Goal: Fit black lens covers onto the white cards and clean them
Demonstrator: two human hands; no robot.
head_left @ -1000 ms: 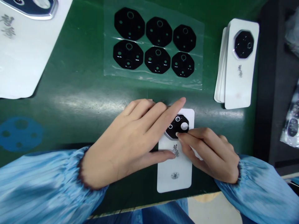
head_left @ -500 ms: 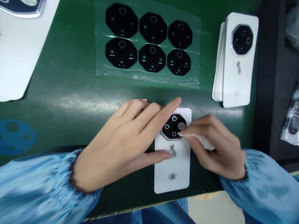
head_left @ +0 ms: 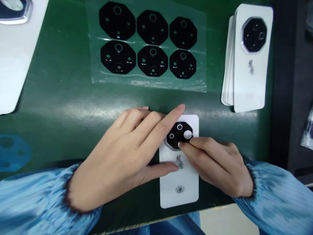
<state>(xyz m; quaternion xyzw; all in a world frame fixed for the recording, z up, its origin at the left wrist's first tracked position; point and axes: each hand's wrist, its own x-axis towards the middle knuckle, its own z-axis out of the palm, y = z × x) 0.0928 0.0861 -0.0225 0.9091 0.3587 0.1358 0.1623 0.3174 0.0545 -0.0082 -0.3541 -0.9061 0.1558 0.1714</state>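
Observation:
A white phone-shaped card (head_left: 179, 189) lies upright on the mat, with a black octagonal lens plate (head_left: 178, 135) near its top. One of the plate's round openings holds a white disc (head_left: 187, 134). My left hand (head_left: 127, 153) rests flat across the card, its index finger beside the plate's upper left edge and its thumb lying on the card below. My right hand (head_left: 212, 163) has its fingertips on the plate's lower edge, just below the disc. Anything pinched between those fingers is hidden.
A clear film (head_left: 146, 83) carrying several black octagonal plates lies above my hands on the green mat (head_left: 73, 111). A stack of white cards (head_left: 249, 81) stands at right, a large white card (head_left: 17, 65) at upper left.
My right hand has come down from above the card onto the plate, and the white wipe seen in it earlier is hidden. The whole scene has shifted slightly left.

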